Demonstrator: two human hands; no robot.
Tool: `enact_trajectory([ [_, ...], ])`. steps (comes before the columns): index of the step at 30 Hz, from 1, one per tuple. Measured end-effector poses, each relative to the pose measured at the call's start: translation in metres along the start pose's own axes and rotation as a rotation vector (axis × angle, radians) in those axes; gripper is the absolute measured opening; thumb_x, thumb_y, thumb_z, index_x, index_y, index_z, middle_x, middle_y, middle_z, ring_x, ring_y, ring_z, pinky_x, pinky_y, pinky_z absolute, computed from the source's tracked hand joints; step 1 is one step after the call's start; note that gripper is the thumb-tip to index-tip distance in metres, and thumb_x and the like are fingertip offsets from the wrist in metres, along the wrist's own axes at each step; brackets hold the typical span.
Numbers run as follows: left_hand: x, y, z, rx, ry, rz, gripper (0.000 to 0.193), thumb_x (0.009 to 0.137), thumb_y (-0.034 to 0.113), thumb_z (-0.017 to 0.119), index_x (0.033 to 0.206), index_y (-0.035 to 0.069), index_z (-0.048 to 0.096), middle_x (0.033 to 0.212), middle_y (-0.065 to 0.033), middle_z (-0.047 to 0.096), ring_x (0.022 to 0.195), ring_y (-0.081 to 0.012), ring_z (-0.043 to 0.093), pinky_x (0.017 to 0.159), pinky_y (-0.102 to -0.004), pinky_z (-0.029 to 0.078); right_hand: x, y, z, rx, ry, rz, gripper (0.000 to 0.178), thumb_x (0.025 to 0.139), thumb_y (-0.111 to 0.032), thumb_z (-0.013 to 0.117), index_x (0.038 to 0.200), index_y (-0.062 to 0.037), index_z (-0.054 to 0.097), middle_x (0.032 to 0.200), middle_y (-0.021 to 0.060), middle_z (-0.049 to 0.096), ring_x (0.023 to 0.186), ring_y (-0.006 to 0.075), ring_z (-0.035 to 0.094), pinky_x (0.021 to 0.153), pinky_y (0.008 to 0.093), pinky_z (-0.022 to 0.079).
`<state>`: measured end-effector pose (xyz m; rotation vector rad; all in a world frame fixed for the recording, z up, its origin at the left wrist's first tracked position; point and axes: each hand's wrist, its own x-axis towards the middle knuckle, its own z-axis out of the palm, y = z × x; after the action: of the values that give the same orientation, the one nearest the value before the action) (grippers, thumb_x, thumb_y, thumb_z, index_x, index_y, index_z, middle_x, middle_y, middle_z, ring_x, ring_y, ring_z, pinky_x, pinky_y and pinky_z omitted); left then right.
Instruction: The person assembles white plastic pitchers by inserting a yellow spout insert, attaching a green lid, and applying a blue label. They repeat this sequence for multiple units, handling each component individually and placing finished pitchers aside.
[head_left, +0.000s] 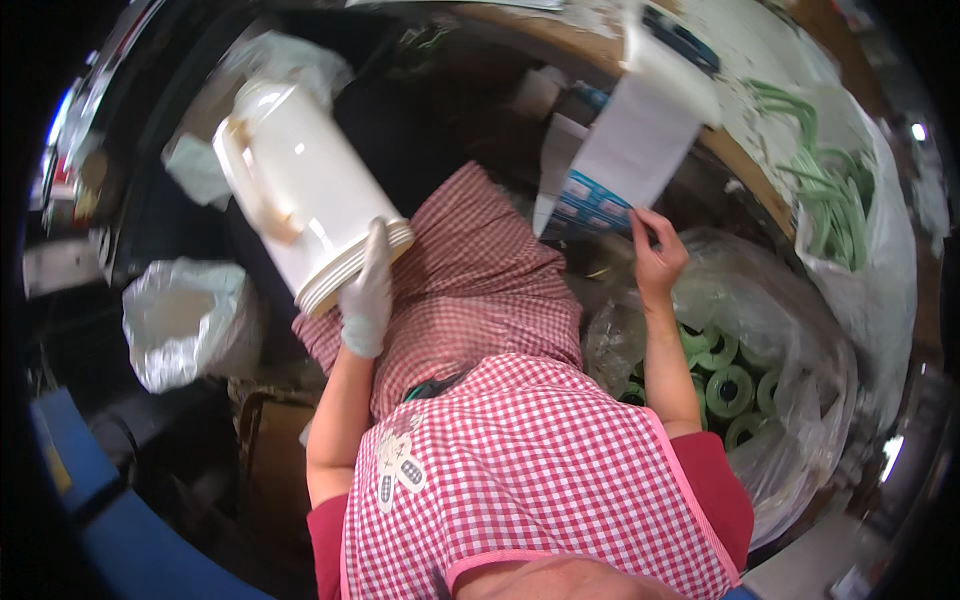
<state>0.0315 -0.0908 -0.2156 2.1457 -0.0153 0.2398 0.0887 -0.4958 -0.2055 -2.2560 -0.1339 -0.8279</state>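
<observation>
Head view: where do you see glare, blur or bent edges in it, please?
In the head view, small highlights shine on the white jug; in the head view, its handle looks soft; in the head view, the wooden table edge curves.

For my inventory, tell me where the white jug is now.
The white jug is left of centre in the head view, held at its lower end by the gloved left hand, above and right of an open plastic bag.
</observation>
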Motion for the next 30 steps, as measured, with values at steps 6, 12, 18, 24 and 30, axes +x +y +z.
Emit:
enact_trajectory([
  [6, -0.011, -0.037, 0.023, 1.441, -0.025, 0.535, 0.051, 0.106, 0.006, 0.047, 0.158, 0.004, 0.042, 0.155, -0.0057, 0.048, 0.144, -0.0195, 0.047, 0.119, -0.0296, 0.042, -0.054, -0.024, -0.048, -0.415, -0.134, -0.257, 0.021, 0.075, -0.008, 0.090, 0.092, -0.0171, 0.080, 0.097, 0.0029, 0.054, 0.094, 0.0242, 0.055, 0.088, 0.0405, 0.043],
  [12, -0.004, 0.006, 0.005, 1.556, 0.011, 0.594, 0.044, 0.111, 0.010, 0.045, 0.155, 0.013, 0.048, 0.155, -0.0033, 0.049, 0.140, -0.0184, 0.051, 0.117, -0.0319, 0.043, 0.025, -0.144, -0.019, 0.071, -0.429, -0.487, 0.025, 0.076, -0.004, 0.088, 0.095, -0.0112, 0.073, 0.103, 0.0065, 0.066, 0.096, 0.0293, 0.062, 0.092, 0.0425, 0.048],
  [18, 0.001, 0.002, 0.005, 2.007, 0.043, 0.750, 0.047, 0.112, 0.020, 0.049, 0.158, 0.013, 0.041, 0.157, -0.0099, 0.047, 0.140, -0.0250, 0.053, 0.120, -0.0383, 0.043, 0.099, -0.217, 0.122, 0.984, -1.186, 0.609, 0.031, 0.089, -0.008, 0.081, 0.114, -0.0030, 0.063, 0.110, 0.0035, 0.065, 0.101, 0.0103, 0.065, 0.092, 0.0249, 0.054],
  [24, -0.011, -0.016, 0.014, 2.419, -0.072, 0.846, 0.054, 0.112, 0.023, 0.049, 0.162, 0.010, 0.032, 0.160, -0.0123, 0.041, 0.145, -0.0276, 0.047, 0.123, -0.0396, 0.042, 0.096, -0.226, 0.161, 0.972, -1.257, 0.595, 0.037, 0.088, -0.012, 0.085, 0.117, -0.0018, 0.064, 0.108, 0.0078, 0.072, 0.101, 0.0127, 0.071, 0.092, 0.0276, 0.060],
  [30, -0.006, -0.002, 0.005, 4.337, 0.699, 1.577, 0.052, 0.110, 0.022, 0.053, 0.158, 0.008, 0.037, 0.153, -0.0119, 0.048, 0.137, -0.0238, 0.053, 0.118, -0.0371, 0.046, 0.094, -0.231, 0.164, 0.957, -1.284, 0.628, 0.037, 0.089, -0.011, 0.084, 0.117, -0.0005, 0.064, 0.108, 0.0080, 0.073, 0.098, 0.0130, 0.072, 0.089, 0.0291, 0.062],
])
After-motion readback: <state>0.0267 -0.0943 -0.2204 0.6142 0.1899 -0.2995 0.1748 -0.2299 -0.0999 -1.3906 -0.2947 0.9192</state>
